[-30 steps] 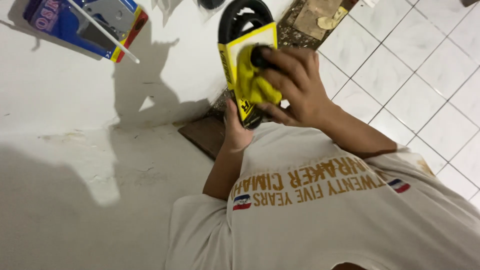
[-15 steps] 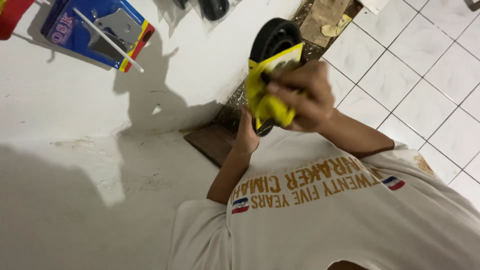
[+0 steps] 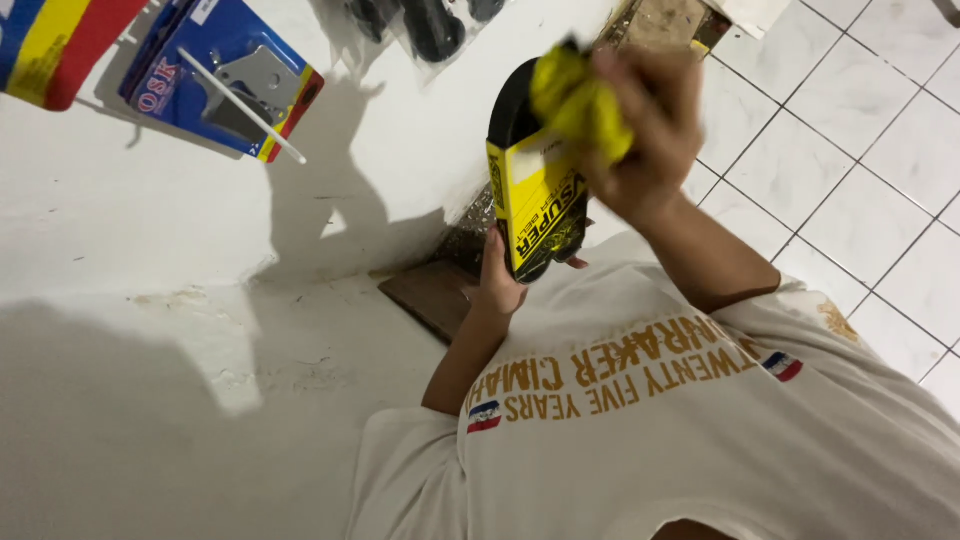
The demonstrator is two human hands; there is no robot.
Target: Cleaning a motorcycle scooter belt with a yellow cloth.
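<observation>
Two hands work on one item, seen from above by a camera on the person's head. The left hand [image 3: 500, 280] grips the lower end of a black rubber belt in a yellow cardboard sleeve [image 3: 535, 200], fingers wrapped around its bottom edge and holding it upright in front of the chest. The right hand [image 3: 645, 140] is clenched around a crumpled yellow cloth [image 3: 580, 100] and presses it against the upper end of the belt, where the black loop curves out of the sleeve. The cloth touches the belt's top; how much of the belt lies under it cannot be told.

The belt is held in the air, not resting on anything, just in front of a white wall [image 3: 150, 300] and above the place where the wall meets the white tiled floor [image 3: 860, 150]. Below it, near the left hand, a flat dark brown board [image 3: 430, 295] lies at the foot of the wall.

The person wears a white T-shirt with gold lettering [image 3: 700, 420], which fills the lower right of the view.

On the wall, toward the upper left, a blue blister pack holding a grey metal part [image 3: 235, 85] hangs from a white peg. Beside it, at the corner of the view, is a packet striped blue, yellow and red [image 3: 50, 45]. Black parts in clear bags [image 3: 430, 25] hang near the top edge.
</observation>
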